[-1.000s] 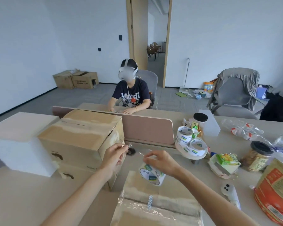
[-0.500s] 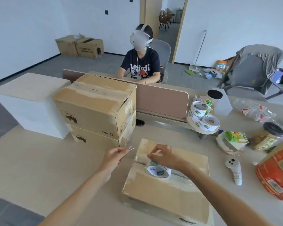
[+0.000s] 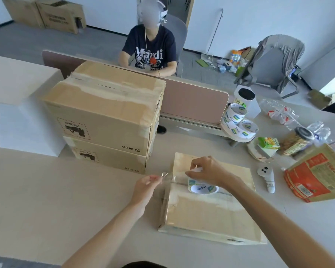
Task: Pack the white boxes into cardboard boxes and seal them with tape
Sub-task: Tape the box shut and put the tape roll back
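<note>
A flat cardboard box [image 3: 211,213] lies on the table in front of me. My right hand [image 3: 207,171] grips a roll of clear tape [image 3: 201,187] resting on the box's top seam. My left hand [image 3: 145,187] pinches the free end of the tape [image 3: 165,175] just past the box's left edge, the strip stretched between both hands. Two sealed cardboard boxes [image 3: 108,115] are stacked behind. A large white box [image 3: 17,105] stands at the far left.
Spare tape rolls [image 3: 238,122] pile up at the right, with a white controller [image 3: 267,176], a jar [image 3: 296,140], a red bag [image 3: 319,175] and plastic bottles. A person sits behind the pink divider [image 3: 191,101]. An office chair [image 3: 275,62] stands beyond.
The view tilted down. Both hands dropped from mid-air to the flat box; the roll now rests on its seam with the tape end held past the left edge.
</note>
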A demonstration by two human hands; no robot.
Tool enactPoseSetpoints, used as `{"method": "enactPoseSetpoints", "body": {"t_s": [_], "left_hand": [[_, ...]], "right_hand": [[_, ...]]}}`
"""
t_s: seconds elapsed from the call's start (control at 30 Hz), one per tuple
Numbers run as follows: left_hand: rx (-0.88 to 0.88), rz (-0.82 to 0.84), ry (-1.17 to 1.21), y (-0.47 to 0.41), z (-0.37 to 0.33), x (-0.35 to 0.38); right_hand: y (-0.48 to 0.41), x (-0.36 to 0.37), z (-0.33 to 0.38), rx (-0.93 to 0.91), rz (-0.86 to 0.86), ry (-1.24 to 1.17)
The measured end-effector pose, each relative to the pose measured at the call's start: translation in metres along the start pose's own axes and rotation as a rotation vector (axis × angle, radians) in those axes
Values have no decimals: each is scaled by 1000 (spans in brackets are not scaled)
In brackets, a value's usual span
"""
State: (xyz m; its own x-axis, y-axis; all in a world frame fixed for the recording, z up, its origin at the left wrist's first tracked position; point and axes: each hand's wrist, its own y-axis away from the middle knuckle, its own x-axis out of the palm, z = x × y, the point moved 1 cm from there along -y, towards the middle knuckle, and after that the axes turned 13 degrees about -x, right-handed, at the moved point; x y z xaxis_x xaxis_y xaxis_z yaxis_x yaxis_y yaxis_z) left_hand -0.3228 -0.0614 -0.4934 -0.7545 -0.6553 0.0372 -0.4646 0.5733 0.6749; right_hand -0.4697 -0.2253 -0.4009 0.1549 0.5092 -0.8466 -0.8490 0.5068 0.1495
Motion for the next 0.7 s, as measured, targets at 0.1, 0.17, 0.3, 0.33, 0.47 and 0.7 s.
{"method": "enactPoseSetpoints", "body": {"t_s": [0.1,0.17,0.3,0.33,0.47,0.7], "left_hand": [[-5,10,-6,-3,-2,-3],[-1,12,-2,-3,-3,-5],[10,17,-7,-2,-2,-7],[2,15,1,-2,-1,-7],[-32,-1,29,-3,2,-6],[-51,-11,29,-4,7,-4]], "right_hand": [[-5,0,6,15,47,69],[-7,2,7,20,75,108],[-11,1,11,5,103,161],[-11,1,11,3,110,163],[-16,4,13,-5,139,197],[-21,7,15,6,147,213]]}}
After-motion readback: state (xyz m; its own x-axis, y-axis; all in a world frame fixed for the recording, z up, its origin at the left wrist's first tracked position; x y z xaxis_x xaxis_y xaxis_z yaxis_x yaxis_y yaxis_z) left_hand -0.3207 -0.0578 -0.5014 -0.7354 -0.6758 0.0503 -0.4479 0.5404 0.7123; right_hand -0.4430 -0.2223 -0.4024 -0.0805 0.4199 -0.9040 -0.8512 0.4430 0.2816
